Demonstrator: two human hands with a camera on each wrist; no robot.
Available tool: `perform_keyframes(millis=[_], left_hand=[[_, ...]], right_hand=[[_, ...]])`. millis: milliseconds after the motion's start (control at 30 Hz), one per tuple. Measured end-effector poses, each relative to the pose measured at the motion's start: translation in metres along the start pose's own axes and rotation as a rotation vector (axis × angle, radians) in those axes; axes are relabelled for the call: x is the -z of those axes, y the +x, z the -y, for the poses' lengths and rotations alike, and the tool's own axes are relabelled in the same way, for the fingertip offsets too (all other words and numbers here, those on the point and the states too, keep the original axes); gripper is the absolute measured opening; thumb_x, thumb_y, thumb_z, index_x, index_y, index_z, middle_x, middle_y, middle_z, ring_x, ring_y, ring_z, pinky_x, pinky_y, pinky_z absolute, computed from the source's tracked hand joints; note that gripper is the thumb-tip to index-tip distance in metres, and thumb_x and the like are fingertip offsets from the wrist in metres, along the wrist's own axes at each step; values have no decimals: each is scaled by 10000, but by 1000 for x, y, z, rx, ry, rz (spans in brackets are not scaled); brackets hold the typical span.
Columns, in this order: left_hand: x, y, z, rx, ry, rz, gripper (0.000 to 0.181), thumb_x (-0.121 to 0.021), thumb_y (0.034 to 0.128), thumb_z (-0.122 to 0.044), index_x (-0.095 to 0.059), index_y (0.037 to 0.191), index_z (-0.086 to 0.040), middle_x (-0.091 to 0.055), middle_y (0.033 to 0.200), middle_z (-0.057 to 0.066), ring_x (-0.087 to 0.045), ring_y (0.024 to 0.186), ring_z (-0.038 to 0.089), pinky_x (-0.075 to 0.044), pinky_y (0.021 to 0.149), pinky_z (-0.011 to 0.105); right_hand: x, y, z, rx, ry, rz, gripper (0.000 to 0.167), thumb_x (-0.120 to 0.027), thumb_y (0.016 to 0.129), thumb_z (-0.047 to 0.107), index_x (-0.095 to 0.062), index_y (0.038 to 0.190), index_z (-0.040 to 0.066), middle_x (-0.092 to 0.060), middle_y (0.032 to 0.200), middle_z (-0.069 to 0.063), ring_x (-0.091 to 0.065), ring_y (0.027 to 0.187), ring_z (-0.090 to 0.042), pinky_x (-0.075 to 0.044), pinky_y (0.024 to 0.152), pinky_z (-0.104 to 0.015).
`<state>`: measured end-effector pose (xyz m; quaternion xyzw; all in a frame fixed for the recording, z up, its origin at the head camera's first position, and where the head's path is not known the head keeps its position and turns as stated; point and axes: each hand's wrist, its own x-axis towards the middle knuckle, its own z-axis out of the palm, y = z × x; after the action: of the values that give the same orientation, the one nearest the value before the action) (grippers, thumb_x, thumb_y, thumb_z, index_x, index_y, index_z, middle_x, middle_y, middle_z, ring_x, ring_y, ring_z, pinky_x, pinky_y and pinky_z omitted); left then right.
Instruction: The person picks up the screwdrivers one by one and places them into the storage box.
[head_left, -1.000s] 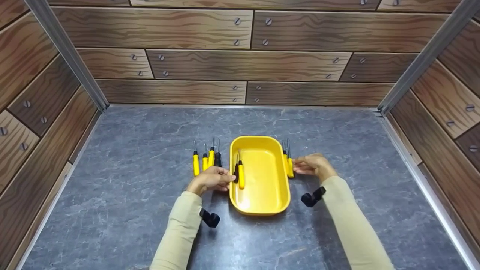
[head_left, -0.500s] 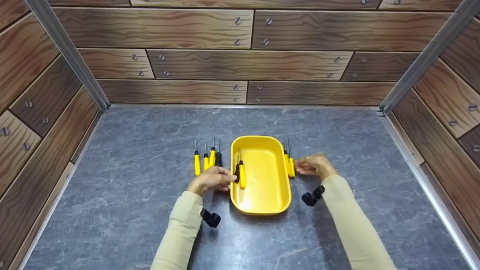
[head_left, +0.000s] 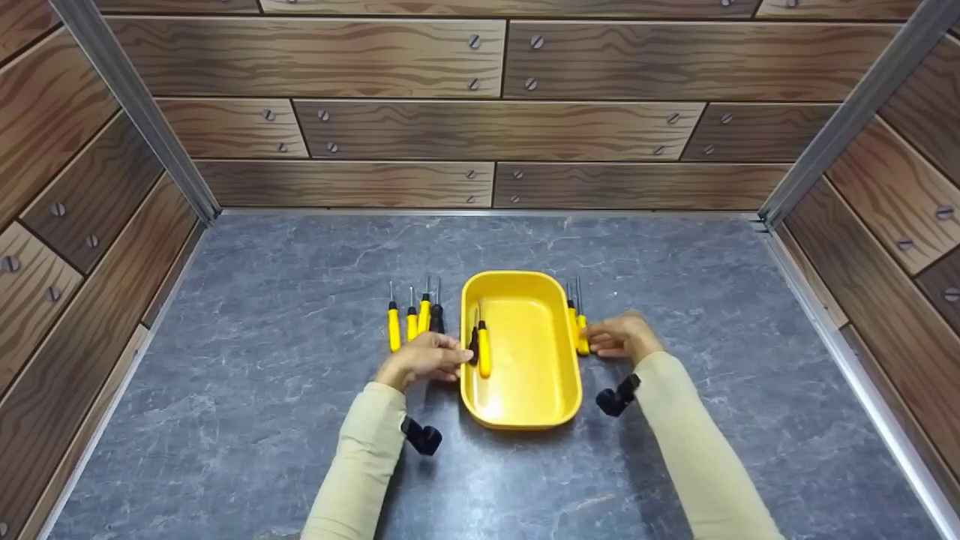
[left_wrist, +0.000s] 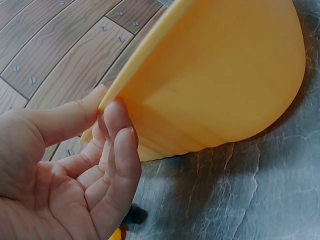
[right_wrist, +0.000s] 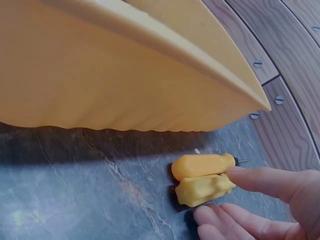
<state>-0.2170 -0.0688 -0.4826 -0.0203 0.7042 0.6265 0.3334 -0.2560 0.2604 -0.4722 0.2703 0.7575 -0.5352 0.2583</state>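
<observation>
A yellow plastic bin stands on the grey marbled tabletop, and my left hand pinches its left rim between thumb and fingers. Inside it, along the left wall, lie a yellow-handled screwdriver and a dark-handled screwdriver. To the right of the bin, two yellow-handled screwdrivers lie side by side: the outer screwdriver and the inner screwdriver. My right hand is at the outer handle, its thumb and fingers apart on either side of it; whether they touch it I cannot tell.
Left of the bin, several screwdrivers lie in a row, including a yellow-handled screwdriver and a black-handled screwdriver. Wood-patterned panels enclose the back and both sides of the tabletop.
My right hand drew slightly away from the outer screwdriver, then came back left to its handle. My left hand stays on the rim, and the bin has not moved.
</observation>
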Motion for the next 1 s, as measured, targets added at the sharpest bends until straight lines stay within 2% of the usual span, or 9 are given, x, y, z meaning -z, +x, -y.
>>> perform_keyframes(millis=[100, 233, 333, 733, 1000], left_hand=[[0, 0, -1, 2, -5, -2, 97, -654, 909, -132, -572, 891, -84, -594, 697, -25, -574, 600, 73, -589, 661, 210], [0, 1, -1, 9, -2, -8, 87, -651, 911, -129, -581, 891, -82, -602, 695, -24, -578, 596, 74, -598, 665, 216], [0, 1, 0, 10, 2, -12, 85, -649, 913, -131, -584, 894, -80, -603, 693, -24, -578, 597, 73, -596, 656, 209], [-2, 0, 1, 15, 0, -10, 69, -646, 915, -128, -596, 895, -85, -604, 681, -41, -579, 594, 65, -565, 603, 171], [-1, 1, 2, -7, 12, -5, 67, -626, 925, -117, -596, 920, -57, -580, 685, -32, -567, 592, 69, -564, 614, 176]], right_hand=[[-2, -1, 0, -1, 16, -19, 107, -722, 827, 82, -620, 852, 68, -661, 618, 22, -663, 601, -78, -621, 698, -231], [-3, -2, -2, 22, 26, -11, 92, -712, 835, 76, -656, 901, 46, -672, 634, 26, -663, 612, -84, -623, 722, -254], [-5, -1, -4, 22, 16, -15, 145, -707, 839, 82, -635, 957, 36, -663, 650, 37, -655, 621, -83, -621, 741, -258], [-7, 2, -6, 8, 21, -13, 131, -692, 845, 62, -624, 955, 41, -638, 637, 45, -641, 618, -82, -616, 734, -254], [-7, 4, -5, -3, 29, -17, 103, -691, 845, 57, -593, 876, 66, -621, 631, 37, -632, 600, -76, -611, 693, -233]])
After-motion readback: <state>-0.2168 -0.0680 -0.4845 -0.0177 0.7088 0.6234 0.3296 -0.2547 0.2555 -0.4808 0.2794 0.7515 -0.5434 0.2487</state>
